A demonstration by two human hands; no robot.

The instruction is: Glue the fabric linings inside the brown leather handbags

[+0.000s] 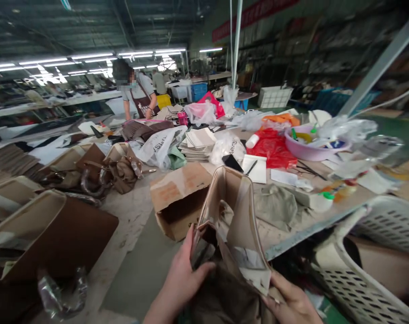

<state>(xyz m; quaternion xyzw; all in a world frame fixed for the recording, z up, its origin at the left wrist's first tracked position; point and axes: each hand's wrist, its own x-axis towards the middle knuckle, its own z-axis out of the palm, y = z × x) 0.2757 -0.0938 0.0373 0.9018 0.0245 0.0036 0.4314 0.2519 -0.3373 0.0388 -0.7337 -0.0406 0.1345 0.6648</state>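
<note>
An unfinished bag with a stiff beige frame and a dark brown fabric part stands tilted at the table's near edge. My left hand grips its left side, fingers on the outer wall and thumb over the inner edge. At the lower right, my right hand pinches the bag's edge beside a pale flap, with the thumb partly under the material. Just behind the bag's left side lies an open cardboard box. The inside bottom of the bag is hidden by the dark fabric.
Several brown bags stand at left. A pink basin, red plastic, a green-capped bottle and olive fabric lie at right. A white perforated basket is beyond the table edge. A person works across the table.
</note>
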